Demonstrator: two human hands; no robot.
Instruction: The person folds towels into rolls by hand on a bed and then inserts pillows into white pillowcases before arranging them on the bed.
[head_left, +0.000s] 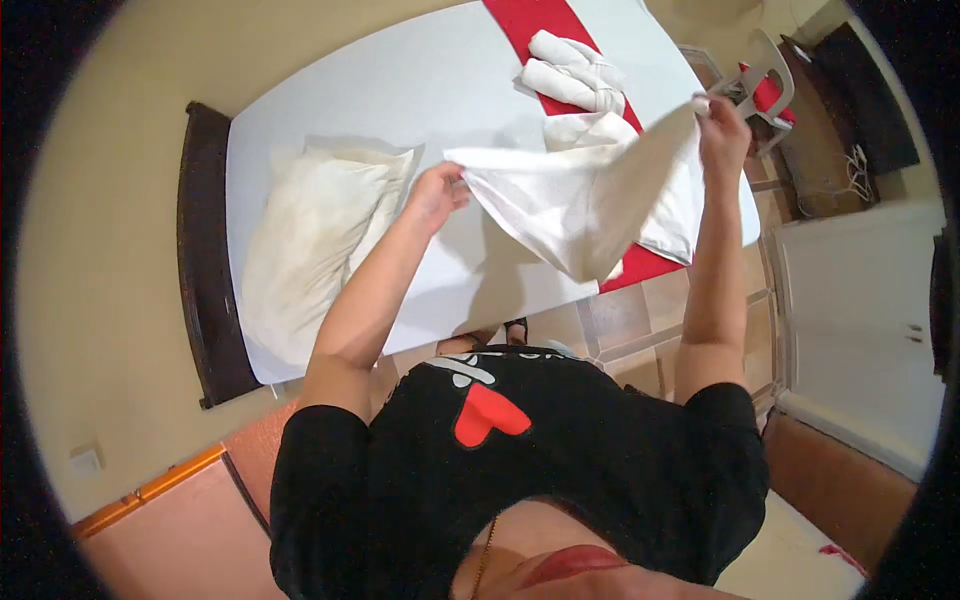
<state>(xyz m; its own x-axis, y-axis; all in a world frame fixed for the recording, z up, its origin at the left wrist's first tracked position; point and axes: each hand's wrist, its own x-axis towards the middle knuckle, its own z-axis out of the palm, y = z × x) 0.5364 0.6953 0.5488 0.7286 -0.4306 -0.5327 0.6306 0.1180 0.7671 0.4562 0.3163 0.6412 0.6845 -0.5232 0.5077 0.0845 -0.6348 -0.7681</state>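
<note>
Black T-shirt (620,450) sat nearest | left hand (436,197) pinched white cloth's (545,200) left corner, right hand (724,138) its far-right corner | cloth hung above bed (390,80) | judged light, limp, best held by corners

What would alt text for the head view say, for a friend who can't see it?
A person's left hand and right hand hold a white cloth, sagging between them, over a white bed. An off-white pillow lies to the left, and rolled white cloths rest on a red runner beyond.
</note>
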